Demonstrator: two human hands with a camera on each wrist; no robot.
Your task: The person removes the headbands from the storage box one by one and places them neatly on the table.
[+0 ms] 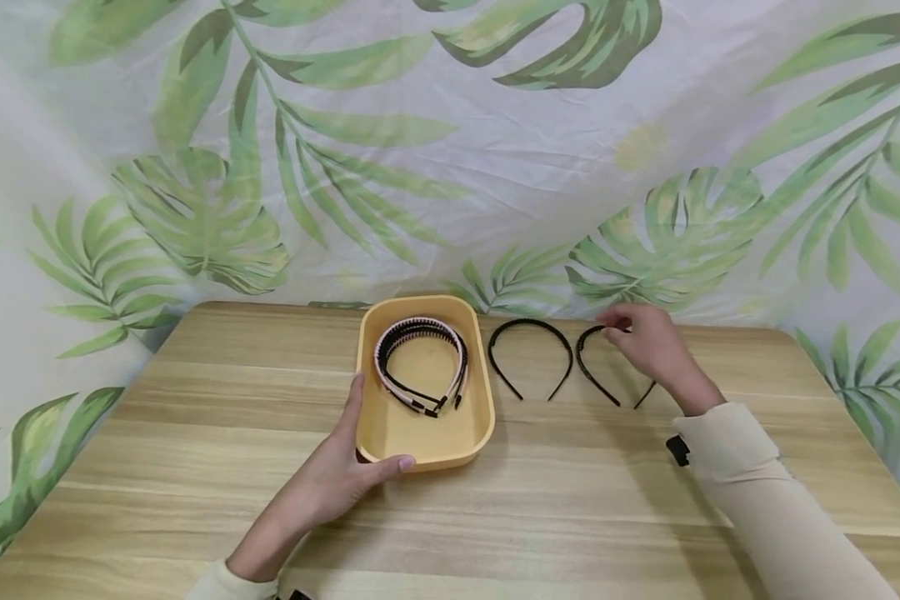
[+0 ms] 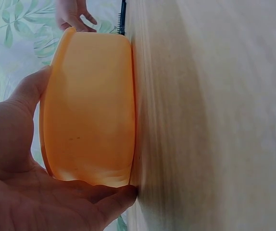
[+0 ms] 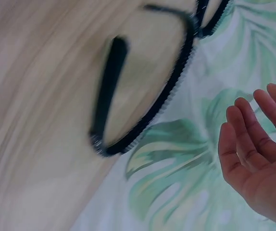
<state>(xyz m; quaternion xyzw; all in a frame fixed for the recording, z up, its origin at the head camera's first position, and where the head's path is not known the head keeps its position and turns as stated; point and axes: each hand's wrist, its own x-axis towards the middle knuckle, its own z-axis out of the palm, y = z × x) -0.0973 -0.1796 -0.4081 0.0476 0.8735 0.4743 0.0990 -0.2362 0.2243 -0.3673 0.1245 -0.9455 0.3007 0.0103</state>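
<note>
A yellow plastic box [image 1: 461,458] stands on the table, its near left corner held by my left hand [image 1: 326,487]. The thumb lies at the near rim and the fingers run along the left wall. Several black and pale pink headbands [image 1: 420,403] lie stacked inside. To the right, a black toothed headband [image 1: 528,322] rests with its ends toward me, and a second black headband [image 1: 600,387] is beside it. Over the top of that second one hovers my right hand [image 1: 651,343], loosely bent. In the right wrist view its fingers [image 3: 244,139] appear apart from the headband.
The wood-grain table [image 1: 210,433] ends at the back against a hanging cloth [image 1: 390,167] with a green leaf print. Long pale sleeves [image 1: 765,492] cover the forearms. A small black device [image 1: 677,450] is at the right wrist.
</note>
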